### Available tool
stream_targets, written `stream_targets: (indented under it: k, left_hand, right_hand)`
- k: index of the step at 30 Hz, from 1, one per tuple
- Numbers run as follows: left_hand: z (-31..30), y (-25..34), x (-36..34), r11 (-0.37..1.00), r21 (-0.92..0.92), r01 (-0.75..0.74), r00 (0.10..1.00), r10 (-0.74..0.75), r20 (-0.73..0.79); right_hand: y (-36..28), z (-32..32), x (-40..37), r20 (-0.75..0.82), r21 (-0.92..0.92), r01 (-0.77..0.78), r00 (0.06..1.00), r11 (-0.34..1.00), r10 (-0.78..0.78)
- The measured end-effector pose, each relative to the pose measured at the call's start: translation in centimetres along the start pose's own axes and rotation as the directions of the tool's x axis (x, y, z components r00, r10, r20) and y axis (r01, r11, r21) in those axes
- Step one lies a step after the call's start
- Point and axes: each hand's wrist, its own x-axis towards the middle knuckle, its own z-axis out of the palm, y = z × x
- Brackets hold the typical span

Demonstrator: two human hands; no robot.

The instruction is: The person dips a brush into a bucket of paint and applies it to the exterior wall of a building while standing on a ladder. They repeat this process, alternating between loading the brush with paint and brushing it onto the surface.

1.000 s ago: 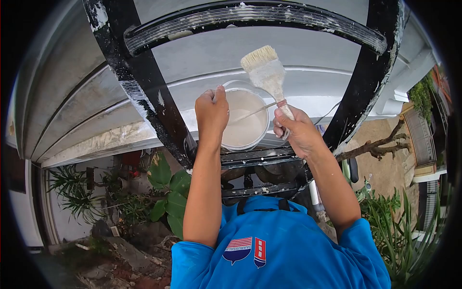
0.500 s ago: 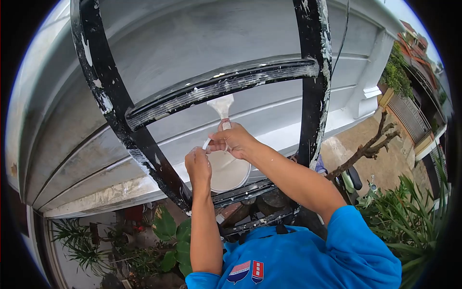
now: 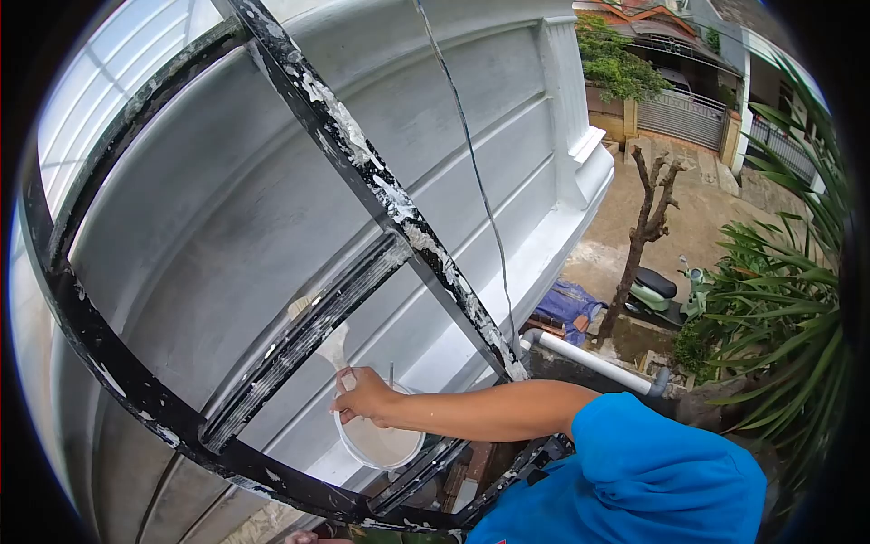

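My right hand (image 3: 364, 399) is closed around the handle of a wide paintbrush (image 3: 333, 346). The brush points up and away, its bristle end passing behind a ladder rung (image 3: 308, 340). Just beneath that hand hangs a white bucket (image 3: 424, 446) of pale, creamy paint (image 3: 385, 446), and the lower fingers overlap its rim. Only a sliver of my left hand (image 3: 304, 538) shows at the bottom edge, its fingers mostly cut off. The black, paint-spattered ladder (image 3: 435, 249) stands between me and the grey wall (image 3: 362, 136).
A thin cable (image 3: 462, 118) hangs down in front of the wall. Lower right are a white pipe (image 3: 594, 361), a blue tarp (image 3: 566, 304), a bare cut tree trunk (image 3: 639, 240), a scooter (image 3: 652, 290) and long-leaved plants (image 3: 779, 335). A gated house stands across the paved ground.
My view has swung right and tilted. My left hand has parted from the right, where a small white stick-like piece showed between them, and dropped low. The right still grips the brush.
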Motion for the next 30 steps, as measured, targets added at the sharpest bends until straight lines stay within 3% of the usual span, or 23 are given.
stream_targets:
  k: [1,2,3,4,5,8,11,15,18,21,27,30]
  left_hand:
    - [0.0,-6.5,-0.7,0.99,0.069,0.127,0.992,-0.125,-0.032]
    - [1.8,-5.2,0.1,0.727,-0.383,0.569,0.821,-0.529,0.214]
    - [3.7,-3.7,0.7,0.114,-0.566,0.816,0.496,-0.641,0.586]
    - [4.7,-6.7,0.0,0.3,-0.349,0.888,0.46,-0.564,0.686]
    - [5.8,-9.8,-1.0,0.486,-0.118,0.866,0.388,-0.504,0.772]
    - [9.7,-6.9,-2.6,0.297,-0.113,0.948,0.171,-0.176,0.969]
    - [11.5,-4.9,-1.5,0.231,-0.105,0.967,0.092,0.067,0.994]
    - [13.5,-1.5,-1.3,0.209,-0.031,0.978,0.015,0.076,0.997]
    - [14.3,-0.9,-0.9,0.22,-0.03,0.975,0.009,0.1,0.995]
    - [14.7,-1.9,-1.0,0.217,-0.045,0.975,0.046,0.001,0.999]
    - [15.2,-2.4,-1.2,0.148,-0.056,0.987,0.085,-0.198,0.976]
    - [15.6,-2.6,-1.0,0.158,-0.094,0.983,0.122,-0.175,0.977]
  right_hand:
    - [0.3,0.1,0.2,0.016,-0.006,0.01,1.0,1.0,-0.01]
    - [0.5,0.2,0.4,0.033,-0.011,0.021,0.999,1.0,-0.021]
    - [0.5,0.2,0.5,0.052,-0.02,0.033,0.998,0.999,-0.032]
    - [0.4,0.2,0.5,0.04,-0.009,0.046,0.998,0.999,-0.045]
    - [0.3,0.2,0.5,0.029,0.002,0.057,0.998,0.998,-0.057]
    - [0.8,-0.2,1.6,-0.028,0.015,0.115,0.993,0.993,-0.115]
    - [0.9,-1.1,2.5,-0.076,-0.025,0.143,0.987,0.989,-0.144]
    - [-0.3,-1.3,1.5,-0.051,-0.078,0.116,0.991,0.99,-0.121]
    - [-0.8,-1.3,1.4,-0.044,-0.155,0.115,0.991,0.981,-0.123]
    - [-1.5,-1.4,0.9,-0.017,-0.15,0.065,0.997,0.986,-0.069]
    - [-2.8,-1.6,0.2,0.084,-0.462,0.184,0.983,0.868,-0.164]
    - [-3.3,-2.4,0.8,0.114,-0.49,0.257,0.966,0.833,-0.231]
